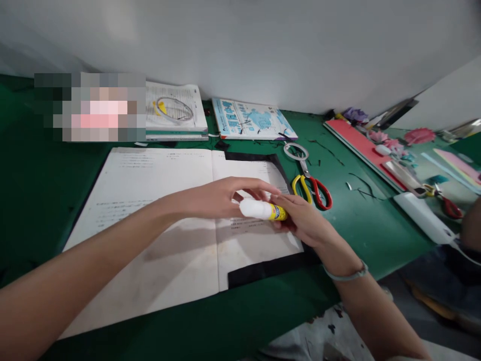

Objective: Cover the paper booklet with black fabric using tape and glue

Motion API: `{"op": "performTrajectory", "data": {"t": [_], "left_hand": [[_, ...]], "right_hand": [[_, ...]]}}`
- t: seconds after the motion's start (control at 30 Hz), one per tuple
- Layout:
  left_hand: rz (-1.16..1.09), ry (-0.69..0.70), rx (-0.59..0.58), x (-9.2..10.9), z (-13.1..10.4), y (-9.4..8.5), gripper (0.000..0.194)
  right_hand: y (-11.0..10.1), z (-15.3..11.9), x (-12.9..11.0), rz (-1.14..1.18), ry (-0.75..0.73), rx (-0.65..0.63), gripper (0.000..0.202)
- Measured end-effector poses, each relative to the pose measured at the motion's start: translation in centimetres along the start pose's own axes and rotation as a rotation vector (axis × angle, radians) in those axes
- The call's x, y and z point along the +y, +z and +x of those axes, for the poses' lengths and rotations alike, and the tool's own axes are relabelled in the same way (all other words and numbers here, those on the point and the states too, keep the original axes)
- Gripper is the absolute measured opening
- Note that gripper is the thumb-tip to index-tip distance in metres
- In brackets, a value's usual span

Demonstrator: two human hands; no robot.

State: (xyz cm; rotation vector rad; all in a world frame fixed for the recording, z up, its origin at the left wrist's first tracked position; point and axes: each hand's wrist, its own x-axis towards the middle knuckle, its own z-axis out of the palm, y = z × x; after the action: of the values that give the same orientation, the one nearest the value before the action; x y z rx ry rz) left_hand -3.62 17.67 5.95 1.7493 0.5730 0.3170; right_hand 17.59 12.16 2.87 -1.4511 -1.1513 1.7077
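Observation:
My right hand [302,218] is closed around a glue stick [276,211] with a yellow label. The stick's white end points left, over the right page of an open book [180,250]. My left hand [235,195] is beside that white end, fingers stretched and slightly curved, their tips close to my right fingertips. Whether they touch is unclear. Black strips [259,273] lie along the top, right and bottom edges of the right page. Just beyond my right hand rest scissors [308,175] with red and yellow handles and a grey tape ring [296,151].
Behind the book are stacked books [176,133] with a clear ring on top, and a blue-and-white book [255,120]. Rightward lie a red folder [361,150], craft flowers [419,136], a white power strip [424,218] and pliers [449,206]. Black scraps dot the green table [150,336].

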Motion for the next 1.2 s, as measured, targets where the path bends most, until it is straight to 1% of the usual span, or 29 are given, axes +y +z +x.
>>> {"op": "performTrajectory", "data": {"t": [0.03, 0.1, 0.2, 0.27, 0.33, 0.4, 0.47, 0.53, 0.6, 0.73, 0.77, 0.8, 0.83, 0.9, 0.93, 0.97, 1.0, 1.1, 1.13, 1.17, 1.2], "left_hand": [[-0.039, 0.053, -0.001, 0.0, 0.1, 0.2, 0.043], [-0.135, 0.103, 0.026, -0.1, 0.2, 0.7, 0.040], [-0.222, 0.117, 0.136, -0.2, 0.4, 1.3, 0.033], [-0.245, 0.100, 0.233, -0.2, 0.5, 1.7, 0.030], [-0.289, 0.042, 0.310, -0.2, 0.6, 2.2, 0.028], [-0.336, -0.013, 0.402, -0.1, 0.6, 2.7, 0.026], [-0.364, -0.047, 0.515, -0.1, 0.6, 3.2, 0.025], [-0.399, -0.067, 0.581, -0.2, 0.6, 3.3, 0.027], [-0.468, -0.043, 0.556, -0.3, 0.6, 3.1, 0.027], [-0.674, 0.093, 0.372, -0.4, 0.6, 2.2, 0.030], [-0.696, 0.109, 0.351, -0.5, 0.6, 2.1, 0.031], [-0.691, 0.110, 0.358, -0.5, 0.6, 2.1, 0.030], [-0.667, 0.096, 0.390, -0.6, 0.6, 2.2, 0.028], [-0.595, 0.040, 0.483, -0.6, 0.6, 2.4, 0.025], [-0.567, 0.011, 0.512, -0.5, 0.5, 2.5, 0.025], [-0.554, -0.005, 0.510, -0.4, 0.5, 2.5, 0.026], [-0.561, -0.003, 0.479, -0.3, 0.4, 2.4, 0.028], [-0.636, 0.068, 0.322, -0.1, 0.2, 1.9, 0.034], [-0.642, 0.080, 0.305, -0.1, 0.1, 1.7, 0.035], [-0.624, 0.074, 0.327, -0.1, 0.1, 1.6, 0.033], [-0.583, 0.050, 0.383, -0.1, 0.2, 1.6, 0.030]], "right_hand": [[0.2, 0.0, 0.1, 0.064, 0.011, -0.010, 0.034], [0.7, 0.1, 0.2, 0.170, 0.027, -0.027, 0.033], [1.5, 0.2, 0.4, 0.288, -0.014, -0.052, 0.033], [2.2, 0.2, 0.6, 0.315, -0.097, -0.011, 0.036], [2.9, 0.0, 1.0, 0.310, -0.223, 0.096, 0.036], [3.6, -0.3, 1.4, 0.286, -0.351, 0.197, 0.033], [4.1, -0.6, 1.7, 0.227, -0.462, 0.225, 0.029], [4.4, -0.8, 1.9, 0.126, -0.535, 0.194, 0.034], [4.3, -0.9, 1.8, 0.071, -0.553, 0.160, 0.039], [4.1, -0.6, 1.4, 0.176, -0.459, 0.065, 0.029], [4.1, -0.5, 1.4, 0.196, -0.445, 0.044, 0.029], [4.1, -0.5, 1.5, 0.199, -0.441, 0.040, 0.030], [4.2, -0.5, 1.5, 0.189, -0.442, 0.054, 0.032], [4.5, -0.6, 1.7, 0.151, -0.438, 0.079, 0.039], [4.6, -0.6, 1.8, 0.143, -0.429, 0.072, 0.042], [4.6, -0.7, 1.8, 0.152, -0.417, 0.049, 0.042], [4.7, -0.7, 1.7, 0.180, -0.400, 0.011, 0.039], [4.5, -0.8, 1.2, 0.301, -0.363, -0.091, 0.022], [4.5, -0.9, 1.1, 0.327, -0.356, -0.113, 0.020], [4.5, -0.8, 1.1, 0.340, -0.353, -0.124, 0.020], [4.5, -0.8, 1.1, 0.344, -0.353, -0.121, 0.020]]}}
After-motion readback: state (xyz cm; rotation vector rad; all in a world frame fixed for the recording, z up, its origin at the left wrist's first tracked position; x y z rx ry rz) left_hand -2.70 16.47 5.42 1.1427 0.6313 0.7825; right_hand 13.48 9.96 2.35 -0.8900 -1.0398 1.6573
